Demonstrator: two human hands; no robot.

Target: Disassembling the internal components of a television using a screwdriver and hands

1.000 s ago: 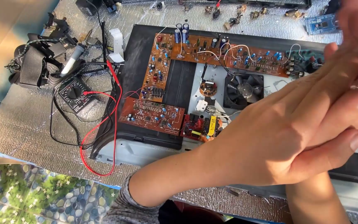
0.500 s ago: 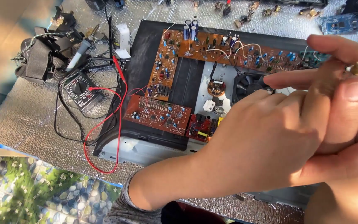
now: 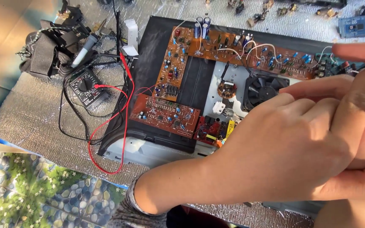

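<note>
Left hand (image 3: 284, 143) lies pressed over the right hand (image 3: 360, 169), fingers together, holding nothing visible. Both hands have drifted right and lower since a second ago, uncovering more of the opened chassis (image 3: 148, 143), its brown circuit boards (image 3: 167, 116) and fan (image 3: 263, 89).

Makeshift electronics repair spot, opened chassis with circuit boards (image 3: 167, 115), multimeter (image 3: 85, 88), foil mat (image 3: 26, 114)

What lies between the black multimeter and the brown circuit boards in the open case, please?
In the head view, red and black test leads cross between the multimeter and the circuit boards, over the case's black edge.
</note>
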